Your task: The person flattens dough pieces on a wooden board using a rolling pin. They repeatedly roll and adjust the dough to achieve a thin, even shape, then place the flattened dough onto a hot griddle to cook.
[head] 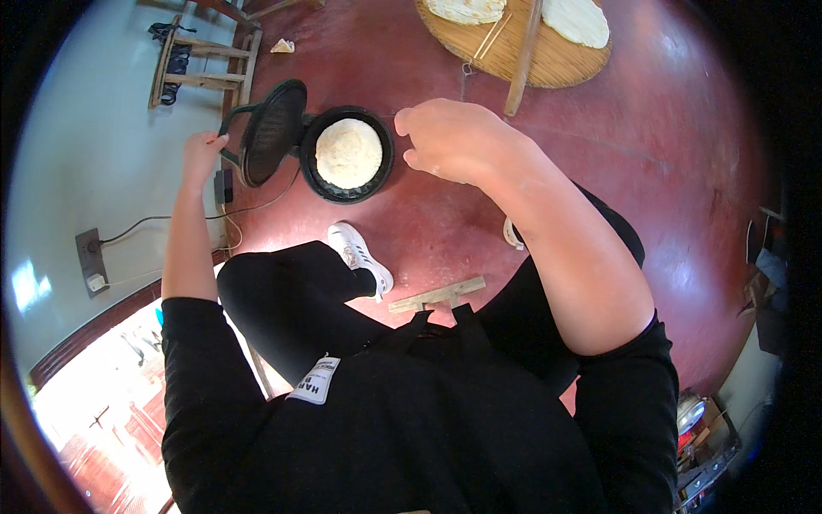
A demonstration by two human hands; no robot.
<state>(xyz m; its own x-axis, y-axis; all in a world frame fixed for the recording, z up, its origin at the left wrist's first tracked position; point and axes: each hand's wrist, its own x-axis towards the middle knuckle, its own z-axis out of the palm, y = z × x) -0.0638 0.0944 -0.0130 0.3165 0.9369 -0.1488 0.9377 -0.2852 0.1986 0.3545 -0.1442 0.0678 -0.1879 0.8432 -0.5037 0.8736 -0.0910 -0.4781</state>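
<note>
My left hand [204, 154] grips the handle of the raised lid [273, 135] of a round black electric griddle. A pale round flatbread of dough [349, 153] lies in the griddle's base [386, 154], which sits on the red floor. To the right of the base, my right hand [437, 138] hovers above the floor with thumb and fingers a little apart, holding nothing visible. The palm side of this hand is hidden.
A round woven mat [565, 76] at the top bears flatbreads [575, 22], two thin sticks [493, 37] and a wooden rod [524, 58]. A wooden stool [205, 64] stands by the left wall. The griddle's cord [192, 218] runs to a wall socket [92, 260].
</note>
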